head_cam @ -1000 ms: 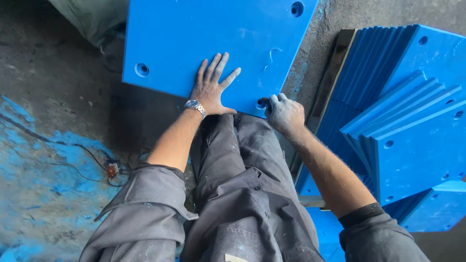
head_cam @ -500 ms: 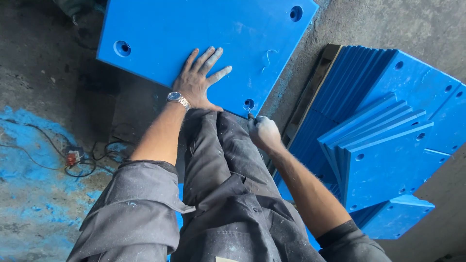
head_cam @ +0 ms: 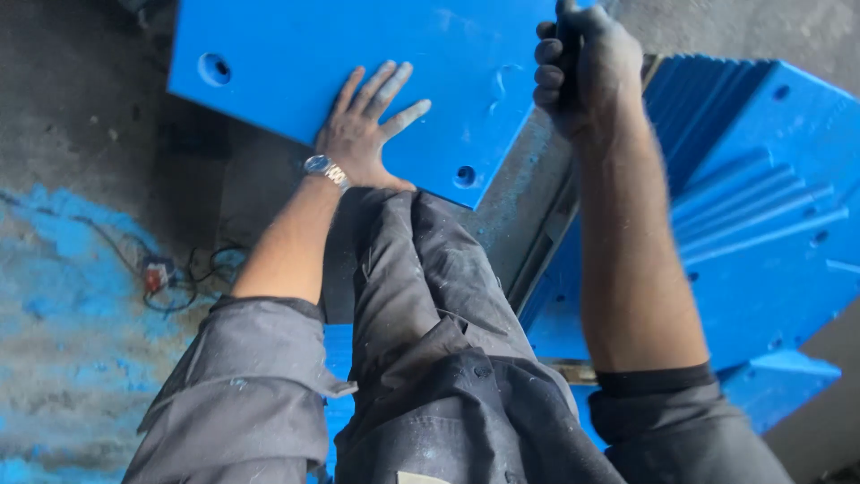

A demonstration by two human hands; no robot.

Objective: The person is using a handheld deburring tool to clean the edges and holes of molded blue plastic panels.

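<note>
A large blue plastic panel with round holes at its corners lies on the floor in front of my knee. My left hand presses flat on its near edge with the fingers spread and holds nothing; a metal wristwatch is on that wrist. My right hand is raised over the panel's right corner. Its fingers are curled tightly around a dark narrow object that I cannot identify. A corner hole lies between the two hands.
A stack of similar blue panels leans at the right, beside a dark metal bar. My grey trouser leg reaches to the panel's edge. A thin cable with a small red part lies on the blue-stained concrete floor at left.
My right hand has lifted from the panel's near right corner and now hangs higher, over its right edge. My left hand has stayed flat on the panel. The view has shifted nearer.
</note>
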